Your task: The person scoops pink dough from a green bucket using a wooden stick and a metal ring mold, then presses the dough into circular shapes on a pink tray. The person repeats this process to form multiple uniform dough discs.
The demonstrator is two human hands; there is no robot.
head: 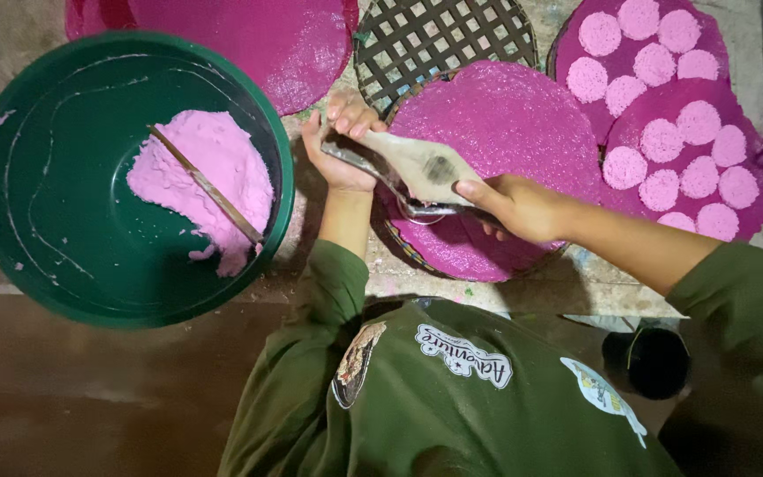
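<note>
My left hand (pixel 343 141) grips the near end of a flat, batter-smeared metal scraper (pixel 417 163) held over a round tray covered in magenta cloth (pixel 505 115). My right hand (pixel 523 208) holds a spoon-like metal tool (pixel 421 210) pressed against the scraper's underside. To the left stands a big green basin (pixel 55 177) with pink batter (pixel 209 181) in it and a thin stick (pixel 209 187) lying across the batter.
Two magenta trays at the right carry several pale pink round cakes (pixel 655 110). A bare woven lattice tray (pixel 439 35) lies at the top, another magenta sheet (pixel 258 35) at top left. A dark cup (pixel 655 362) stands near my right elbow.
</note>
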